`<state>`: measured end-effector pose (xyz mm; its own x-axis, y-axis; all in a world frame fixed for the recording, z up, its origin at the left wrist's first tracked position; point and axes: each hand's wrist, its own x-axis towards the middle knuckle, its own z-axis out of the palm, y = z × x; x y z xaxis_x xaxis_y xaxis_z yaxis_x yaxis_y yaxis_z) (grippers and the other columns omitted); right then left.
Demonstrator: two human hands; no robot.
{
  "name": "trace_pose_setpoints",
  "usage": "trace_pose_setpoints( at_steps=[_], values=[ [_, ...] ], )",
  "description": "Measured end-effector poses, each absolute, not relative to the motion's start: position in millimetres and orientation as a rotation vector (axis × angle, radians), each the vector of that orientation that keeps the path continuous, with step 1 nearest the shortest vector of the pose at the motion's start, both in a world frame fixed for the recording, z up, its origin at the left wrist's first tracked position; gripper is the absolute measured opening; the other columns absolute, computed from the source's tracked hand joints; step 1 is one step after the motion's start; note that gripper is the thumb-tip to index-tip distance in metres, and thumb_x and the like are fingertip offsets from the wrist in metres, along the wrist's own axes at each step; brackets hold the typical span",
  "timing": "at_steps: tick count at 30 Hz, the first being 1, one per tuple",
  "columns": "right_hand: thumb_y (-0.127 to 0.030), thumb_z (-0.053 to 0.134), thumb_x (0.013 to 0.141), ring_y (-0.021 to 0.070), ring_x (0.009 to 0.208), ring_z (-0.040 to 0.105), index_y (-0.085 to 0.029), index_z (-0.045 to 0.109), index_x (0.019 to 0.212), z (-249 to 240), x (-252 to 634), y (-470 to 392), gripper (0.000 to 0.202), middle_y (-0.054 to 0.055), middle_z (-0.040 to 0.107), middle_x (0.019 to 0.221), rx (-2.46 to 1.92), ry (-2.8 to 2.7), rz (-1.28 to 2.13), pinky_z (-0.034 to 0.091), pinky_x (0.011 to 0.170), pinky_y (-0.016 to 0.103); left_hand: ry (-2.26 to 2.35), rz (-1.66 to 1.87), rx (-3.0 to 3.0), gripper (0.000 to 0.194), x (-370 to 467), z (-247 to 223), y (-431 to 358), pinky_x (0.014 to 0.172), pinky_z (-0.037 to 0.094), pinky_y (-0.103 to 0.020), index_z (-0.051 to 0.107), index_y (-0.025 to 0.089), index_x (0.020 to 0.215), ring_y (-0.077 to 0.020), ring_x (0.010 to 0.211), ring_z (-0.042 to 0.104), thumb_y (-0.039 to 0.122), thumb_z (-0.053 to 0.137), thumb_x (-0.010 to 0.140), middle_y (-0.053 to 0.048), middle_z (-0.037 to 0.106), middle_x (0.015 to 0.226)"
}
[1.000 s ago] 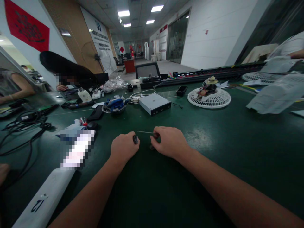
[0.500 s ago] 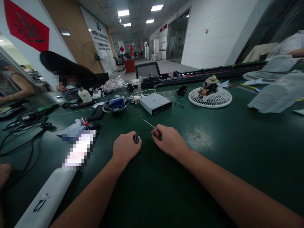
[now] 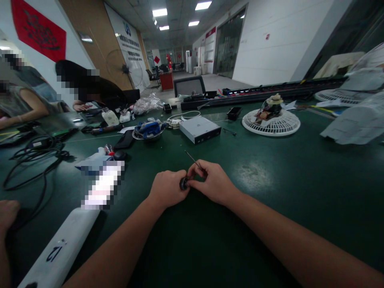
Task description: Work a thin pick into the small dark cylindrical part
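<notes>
My left hand (image 3: 169, 188) is closed round a small round black part (image 3: 183, 183) above the green table (image 3: 255, 240). My right hand (image 3: 211, 181) holds a thin metal rod (image 3: 192, 159) that slants up and to the left between its fingers. The fingertips of the right hand touch the black part at its right side. Beyond the hands lies a silver and black disc drive (image 3: 200, 129). What else the right fingertips may pinch is too small to tell.
A metal bowl with blue cloth (image 3: 149, 130), a white fan grille (image 3: 271, 123) and a black box (image 3: 234, 113) stand farther back. Left are a white device marked 12 (image 3: 60, 250), black cables (image 3: 36, 154) and another person's hand (image 3: 9, 216). People sit at the far left.
My left hand has moved right with the black part, and my right hand's fingertips now meet it. The rod is tilted more steeply. The whole view has shifted slightly.
</notes>
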<state>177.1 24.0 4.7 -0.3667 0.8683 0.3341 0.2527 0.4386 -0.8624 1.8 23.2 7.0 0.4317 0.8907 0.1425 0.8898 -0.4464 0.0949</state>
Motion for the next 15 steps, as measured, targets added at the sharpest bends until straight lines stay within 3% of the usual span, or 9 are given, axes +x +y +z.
trace_pose_setpoints(
  at_steps=[8,15],
  values=[
    [-0.014,0.068,0.066,0.0124,0.069,0.052,-0.023,0.033,0.071,-1.3,177.6,28.4,0.036,-0.004,0.054,0.076,-0.941,-1.824,1.149,0.044,0.064,0.027,1.495,0.132,2.735,0.017,4.0,10.4,20.1,0.057,0.041,-0.031,0.066,0.021,0.083,-0.0230,0.066,0.066,0.033,0.054,0.081,-0.004,0.071,0.073],
    [-0.021,0.068,0.068,0.0102,0.061,0.045,-0.023,0.035,0.075,0.8,177.1,25.6,0.034,-0.005,0.048,0.072,-1.032,-1.910,1.089,0.039,0.055,0.024,1.543,0.177,2.685,0.014,5.8,8.3,17.4,0.058,0.042,-0.031,0.065,0.022,0.081,-0.0235,0.068,0.066,0.033,0.056,0.079,-0.003,0.070,0.071]
  ],
)
